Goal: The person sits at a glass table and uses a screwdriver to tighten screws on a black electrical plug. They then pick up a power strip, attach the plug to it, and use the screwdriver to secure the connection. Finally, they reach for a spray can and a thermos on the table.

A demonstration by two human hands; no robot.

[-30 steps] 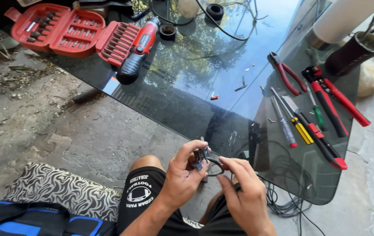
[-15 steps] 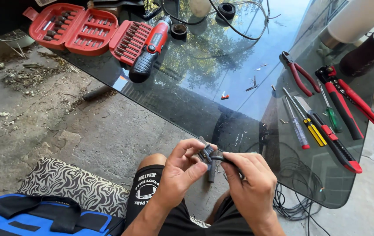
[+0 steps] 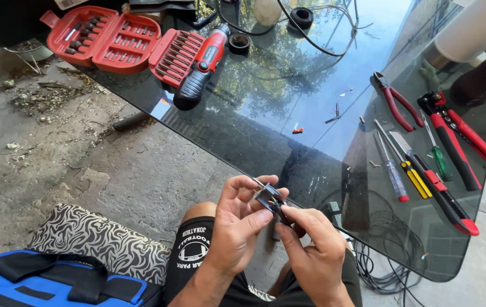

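My left hand (image 3: 237, 222) pinches a small grey metal part (image 3: 268, 196) between thumb and fingers, just in front of the glass table's near edge. My right hand (image 3: 311, 247) meets it from the right, fingertips closed on a thin dark wire or lead (image 3: 280, 211) at that part. Both hands hover above my knees, over black shorts. What exactly joins the part and the wire is hidden by my fingers.
A dark glass tabletop (image 3: 288, 102) carries a red bit case (image 3: 118, 40), a red-and-black screwdriver handle (image 3: 200, 68), red pliers (image 3: 396, 102), several screwdrivers (image 3: 413, 170) and a red crimping tool (image 3: 461, 136). Black cables (image 3: 385, 250) lie below. A blue bag (image 3: 44, 281) sits at left.
The view has shifted slightly; my hands stay together at the table's edge, fingers reworking their hold on the small part and wire.
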